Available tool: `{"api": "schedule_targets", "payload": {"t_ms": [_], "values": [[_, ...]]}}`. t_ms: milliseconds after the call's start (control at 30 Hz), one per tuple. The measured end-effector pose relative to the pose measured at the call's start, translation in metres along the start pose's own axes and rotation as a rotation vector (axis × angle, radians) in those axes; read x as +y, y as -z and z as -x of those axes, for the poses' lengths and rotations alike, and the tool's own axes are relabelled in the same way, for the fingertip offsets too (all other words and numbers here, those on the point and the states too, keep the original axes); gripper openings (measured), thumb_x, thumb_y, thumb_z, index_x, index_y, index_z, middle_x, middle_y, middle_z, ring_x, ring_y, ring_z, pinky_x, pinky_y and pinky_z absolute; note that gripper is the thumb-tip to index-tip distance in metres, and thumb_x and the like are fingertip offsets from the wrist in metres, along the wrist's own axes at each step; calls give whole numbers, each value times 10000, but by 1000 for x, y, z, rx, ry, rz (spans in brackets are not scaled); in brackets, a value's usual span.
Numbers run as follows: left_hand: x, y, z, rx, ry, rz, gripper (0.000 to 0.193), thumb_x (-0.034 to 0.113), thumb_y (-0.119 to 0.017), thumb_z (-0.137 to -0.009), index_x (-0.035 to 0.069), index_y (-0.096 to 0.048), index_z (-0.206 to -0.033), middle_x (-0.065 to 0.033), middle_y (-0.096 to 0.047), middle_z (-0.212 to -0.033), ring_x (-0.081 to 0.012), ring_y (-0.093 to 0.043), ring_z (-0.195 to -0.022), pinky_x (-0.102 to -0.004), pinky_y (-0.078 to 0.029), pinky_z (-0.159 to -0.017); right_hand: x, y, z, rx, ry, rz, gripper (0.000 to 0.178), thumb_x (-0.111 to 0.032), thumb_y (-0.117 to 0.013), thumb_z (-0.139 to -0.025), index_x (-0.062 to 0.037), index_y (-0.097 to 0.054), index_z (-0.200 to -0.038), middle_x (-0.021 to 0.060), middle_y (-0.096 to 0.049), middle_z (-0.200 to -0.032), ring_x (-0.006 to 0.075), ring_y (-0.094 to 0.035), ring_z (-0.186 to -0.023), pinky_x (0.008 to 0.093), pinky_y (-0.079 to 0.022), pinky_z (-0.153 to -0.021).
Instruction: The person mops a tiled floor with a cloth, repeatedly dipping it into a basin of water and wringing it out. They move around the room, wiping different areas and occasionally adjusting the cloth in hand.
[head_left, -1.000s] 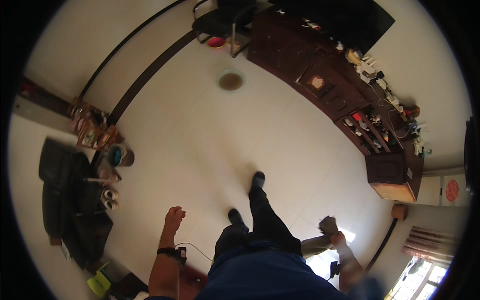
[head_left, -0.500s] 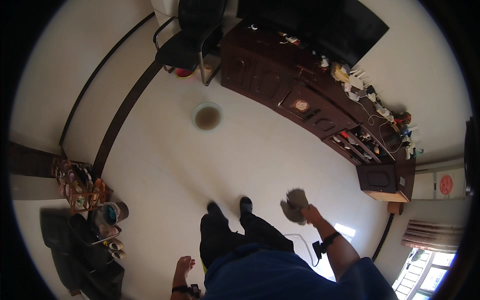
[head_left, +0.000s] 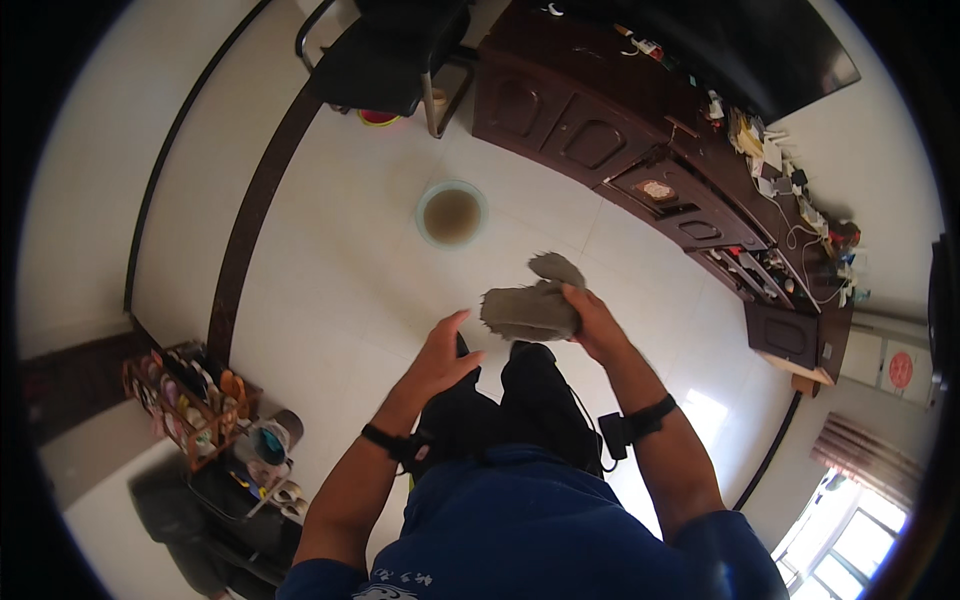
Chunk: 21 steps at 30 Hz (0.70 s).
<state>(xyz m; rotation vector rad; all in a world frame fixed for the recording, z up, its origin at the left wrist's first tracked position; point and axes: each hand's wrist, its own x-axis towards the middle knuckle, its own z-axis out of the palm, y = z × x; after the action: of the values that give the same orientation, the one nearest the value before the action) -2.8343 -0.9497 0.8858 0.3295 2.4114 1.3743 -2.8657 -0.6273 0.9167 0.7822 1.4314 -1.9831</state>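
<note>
A grey-brown rag with ragged edges, folded and bunched, is in front of me above my feet. My right hand is closed on its right end, and one flap sticks up beyond the thumb. My left hand is held just left of the rag, empty, thumb and fingers apart, not touching it. Farther off on the floor stands a pale round basin of murky brown water.
Dark wooden cabinets run along the far right, with a television and clutter on top. A black chair stands at the far left. A shoe rack and bucket are at the left; pale floor tiles lie between.
My right hand has brought the rag inward and up in front of me, and the rag has spread wider. My left hand has risen from low beside my body to near the rag.
</note>
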Motion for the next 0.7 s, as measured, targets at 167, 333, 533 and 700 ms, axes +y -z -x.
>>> {"api": "schedule_targets", "payload": {"t_ms": [167, 333, 533, 700], "values": [[16, 25, -112, -219, 151, -6, 577, 240, -783, -914, 16, -565, -1399, -247, -702, -1242, -424, -676, -1169, -470, -551, -994, -33, -73, -68, -141, -30, -63, 684, -581, -689, -981, -41, -543, -1376, 52, -659, -1123, 125, -608, -834, 293, -487, -618], [-26, 39, -167, -166, 505, 184, 482, 216, -732, -978, -10, -578, -1376, -184, -727, -1228, -284, -698, -1172, -402, -537, -988, -47, -94, -165, -51, -80, -101, 650, -490, -726, -987, -23, -508, -1383, 64, -641, -1142, 114, -587, -817, 281, -459, -587], [-102, 39, -249, -77, 403, 304, 483, 192, -713, -1003, -23, -539, -1399, -131, -694, -1294, -181, -681, -1129, -345, -543, -953, -43, -100, -289, 221, -140, 139, 884, -534, -781, -914, 57, -446, -1479, 199, -666, -1201, 245, -673, -991, 374, -560, -742], [-201, 26, -318, -190, 512, 166, 526, 234, -723, -1005, -13, -519, -1422, -139, -705, -1246, -192, -686, -1126, -354, -547, -936, 2, -89, -407, 386, -110, 417, 881, -539, -777, -894, 54, -462, -1464, 333, -663, -1319, 438, -695, -1192, 471, -575, -972]]}}
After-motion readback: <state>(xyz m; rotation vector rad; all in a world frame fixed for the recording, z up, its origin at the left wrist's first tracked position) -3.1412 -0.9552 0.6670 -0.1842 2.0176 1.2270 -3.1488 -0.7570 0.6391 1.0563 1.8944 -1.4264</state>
